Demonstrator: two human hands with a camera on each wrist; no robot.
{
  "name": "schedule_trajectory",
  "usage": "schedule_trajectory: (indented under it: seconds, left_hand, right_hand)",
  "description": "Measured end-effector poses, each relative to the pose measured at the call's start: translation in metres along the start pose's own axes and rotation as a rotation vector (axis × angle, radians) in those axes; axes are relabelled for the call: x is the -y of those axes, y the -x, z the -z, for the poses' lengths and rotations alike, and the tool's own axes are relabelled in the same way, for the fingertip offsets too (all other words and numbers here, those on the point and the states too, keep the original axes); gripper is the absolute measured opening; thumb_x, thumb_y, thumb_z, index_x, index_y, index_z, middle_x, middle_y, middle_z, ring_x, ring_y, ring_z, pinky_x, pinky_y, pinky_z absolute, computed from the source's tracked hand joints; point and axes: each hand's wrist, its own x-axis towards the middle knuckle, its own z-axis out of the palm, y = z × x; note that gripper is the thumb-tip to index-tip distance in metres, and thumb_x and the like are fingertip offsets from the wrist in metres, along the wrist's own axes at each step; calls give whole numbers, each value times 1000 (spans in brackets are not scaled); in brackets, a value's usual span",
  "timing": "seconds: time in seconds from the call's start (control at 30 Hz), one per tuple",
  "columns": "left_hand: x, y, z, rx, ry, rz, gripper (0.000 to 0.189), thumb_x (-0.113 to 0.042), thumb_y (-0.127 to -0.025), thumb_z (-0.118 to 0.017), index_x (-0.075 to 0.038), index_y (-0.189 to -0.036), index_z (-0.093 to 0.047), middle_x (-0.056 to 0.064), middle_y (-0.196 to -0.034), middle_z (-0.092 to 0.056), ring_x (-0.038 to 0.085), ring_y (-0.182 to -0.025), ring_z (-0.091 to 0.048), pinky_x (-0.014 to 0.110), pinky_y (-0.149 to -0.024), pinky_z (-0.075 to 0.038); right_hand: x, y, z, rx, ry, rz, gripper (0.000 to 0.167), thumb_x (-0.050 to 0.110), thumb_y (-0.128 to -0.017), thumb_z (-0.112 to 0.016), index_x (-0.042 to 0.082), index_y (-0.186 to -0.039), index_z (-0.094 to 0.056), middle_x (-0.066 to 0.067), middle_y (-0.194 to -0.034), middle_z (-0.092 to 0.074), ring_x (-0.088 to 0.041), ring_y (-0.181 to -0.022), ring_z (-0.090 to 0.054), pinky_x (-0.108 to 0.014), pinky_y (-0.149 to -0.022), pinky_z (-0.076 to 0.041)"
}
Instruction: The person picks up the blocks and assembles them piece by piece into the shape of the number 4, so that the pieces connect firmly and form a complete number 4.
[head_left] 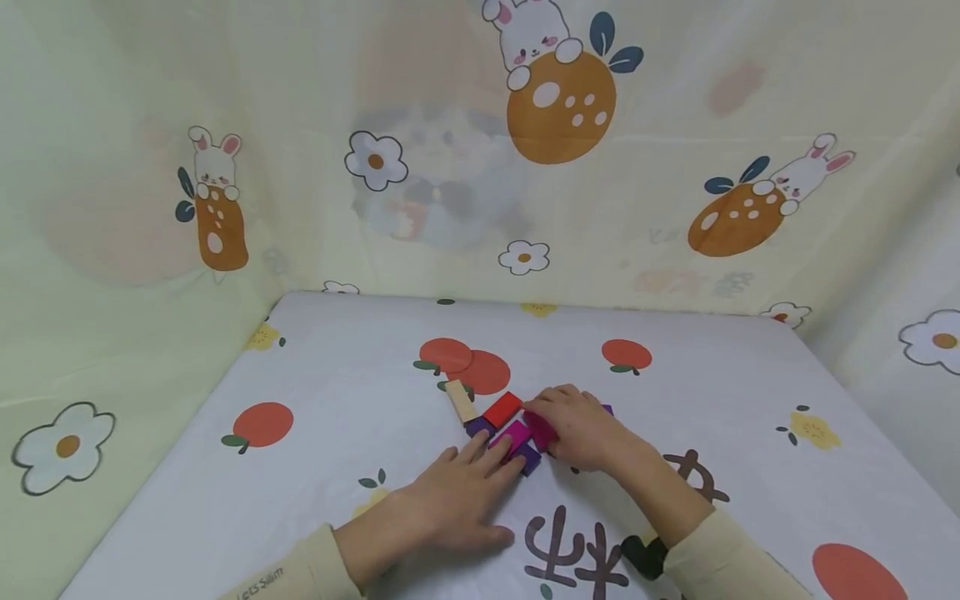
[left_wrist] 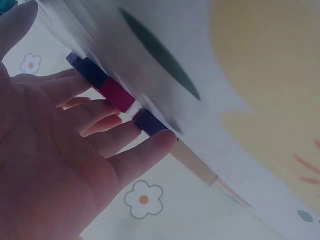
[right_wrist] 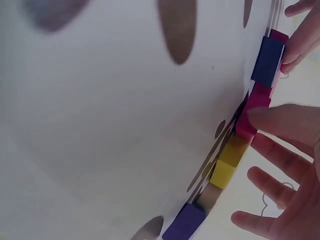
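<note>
My left hand (head_left: 459, 498) spreads its straight fingers over a pink block (head_left: 513, 434) and a purple block (head_left: 528, 459), the fingertips touching them. Thumb and forefinger of my right hand (head_left: 581, 429) pinch a magenta block (head_left: 540, 429) just to the right of the pink one. A second purple block (head_left: 478, 427), a red block (head_left: 502, 409) and a plain wooden block (head_left: 460, 401) lie close by at the far left of the group. In the right wrist view, a yellow block (right_wrist: 223, 172) rests on the table beneath my other right fingers, hidden from the head view.
Beyond the yellow block lie another plain wooden block (right_wrist: 208, 197) and a purple block (right_wrist: 184, 223) in the right wrist view. A white printed cloth (head_left: 337, 367) covers the table. Patterned curtains (head_left: 300, 100) hang around its back and sides.
</note>
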Motion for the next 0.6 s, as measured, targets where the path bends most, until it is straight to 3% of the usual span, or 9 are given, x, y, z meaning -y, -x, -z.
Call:
schedule_trajectory:
  seconds: [0.17, 0.37, 0.6]
  left_hand:
    - [-2, -1, 2, 8, -1, 7, 88, -65, -90, -66, -34, -164, -30, -5, -174, -21, 32, -161, -16, 60, -120, -36]
    - [-2, -1, 1, 8, 3, 10, 88, -64, -89, -68, -34, -163, -30, -6, -173, -21, 32, -161, -17, 60, -119, -36]
    - [-2, -1, 0, 0, 1, 9, 89, -64, -89, -68, -34, -164, -30, -6, -173, -21, 32, -161, -17, 61, -119, -37]
  right_hand:
    - [-3, 7, 3, -20, -20, 1, 68, 15, -79, -88, 7, -141, -60, -15, -134, -61, -37, -131, -51, -67, -110, -42]
    - [-6, 19, 8, -70, -57, -14, 75, 22, -74, -92, 7, -140, -59, -12, -125, -61, -30, -117, -56, -46, -92, -58]
    - [-6, 38, 16, -97, -65, 21, 76, 23, -76, -90, 7, -143, -58, -7, -120, -61, -22, -106, -54, -36, -84, -56]
